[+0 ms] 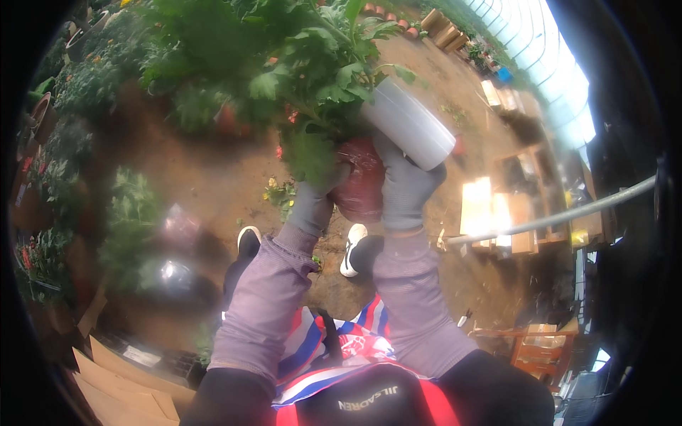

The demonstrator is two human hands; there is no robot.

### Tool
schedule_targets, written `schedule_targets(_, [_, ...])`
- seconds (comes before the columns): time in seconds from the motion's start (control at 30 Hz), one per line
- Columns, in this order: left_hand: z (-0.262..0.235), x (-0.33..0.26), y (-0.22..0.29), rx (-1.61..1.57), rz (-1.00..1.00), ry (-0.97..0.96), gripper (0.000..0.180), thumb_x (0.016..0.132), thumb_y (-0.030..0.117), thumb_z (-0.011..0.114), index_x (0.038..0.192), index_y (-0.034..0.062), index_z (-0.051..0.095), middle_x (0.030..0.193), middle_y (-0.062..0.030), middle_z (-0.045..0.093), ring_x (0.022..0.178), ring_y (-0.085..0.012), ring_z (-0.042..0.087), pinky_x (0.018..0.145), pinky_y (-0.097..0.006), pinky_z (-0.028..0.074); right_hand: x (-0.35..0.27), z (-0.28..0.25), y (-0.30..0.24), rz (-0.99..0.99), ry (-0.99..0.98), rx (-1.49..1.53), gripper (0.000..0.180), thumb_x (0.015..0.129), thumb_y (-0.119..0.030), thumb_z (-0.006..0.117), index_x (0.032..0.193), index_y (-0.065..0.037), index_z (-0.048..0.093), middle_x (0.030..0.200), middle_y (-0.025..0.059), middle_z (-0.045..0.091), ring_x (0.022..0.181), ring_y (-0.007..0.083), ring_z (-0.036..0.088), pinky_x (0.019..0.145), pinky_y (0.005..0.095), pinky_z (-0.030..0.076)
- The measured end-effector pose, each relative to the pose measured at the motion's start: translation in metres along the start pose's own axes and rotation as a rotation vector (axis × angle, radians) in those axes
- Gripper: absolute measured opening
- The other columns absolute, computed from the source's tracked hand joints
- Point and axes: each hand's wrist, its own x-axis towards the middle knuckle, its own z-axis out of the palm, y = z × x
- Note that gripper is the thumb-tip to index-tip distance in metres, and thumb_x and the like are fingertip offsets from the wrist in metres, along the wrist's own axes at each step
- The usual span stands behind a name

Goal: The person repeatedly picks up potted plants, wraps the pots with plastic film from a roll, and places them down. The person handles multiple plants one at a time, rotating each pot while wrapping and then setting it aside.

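Head view: a potted plant (312, 64) is held up at chest height over bare soil. The left hand (312, 202) and right hand (405, 184), both gloved, close around its dark red pot (361, 177); the right also grips a roll of clear film (408, 122). The pot is probably heavy with soil, the foliage fragile; hold by the pot wall.

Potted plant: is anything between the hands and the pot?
Nothing visible. Both gloved hands, left hand and right hand, are pressed directly on the dark red pot. The right hand also grips a clear film roll beside the leaves.
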Motion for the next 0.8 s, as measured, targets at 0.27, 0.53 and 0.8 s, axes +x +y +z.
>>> schedule_targets(0.27, [-0.013,0.007,-0.006,-0.247,-0.107,0.024,0.042,0.088,0.011,0.079,0.126,0.0012,0.064,0.117,-0.0071,0.069,0.104,-0.0192,0.068,0.092,-0.034,0.055,0.007,-0.029,0.025,-0.401,-0.276,-0.294,0.028,0.078,-0.001,0.081,0.105,0.003,0.074,0.101,0.0096,0.075,0.090,0.0166,0.070,0.080,0.0317,0.056])
schedule_targets(0.53, [-0.003,0.015,0.000,0.509,0.299,-0.088,0.039,0.093,0.021,0.075,0.127,0.0037,0.066,0.113,-0.0070,0.071,0.103,-0.0231,0.069,0.090,-0.038,0.057,-0.009,-0.028,0.006,-0.282,-0.709,-0.151,0.044,0.076,-0.005,0.086,0.117,0.002,0.072,0.131,0.0151,0.065,0.123,0.0273,0.061,0.109,0.0412,0.045])
schedule_targets(0.8, [0.019,0.012,0.042,-0.551,-0.174,-0.015,0.037,0.097,0.026,0.070,0.128,0.0061,0.065,0.125,-0.0080,0.067,0.115,-0.0222,0.064,0.102,-0.041,0.054,-0.128,-0.101,-0.011,0.468,-0.859,-0.302,0.046,0.083,-0.015,0.084,0.123,0.002,0.068,0.124,0.0139,0.068,0.115,0.0259,0.065,0.098,0.0386,0.050])
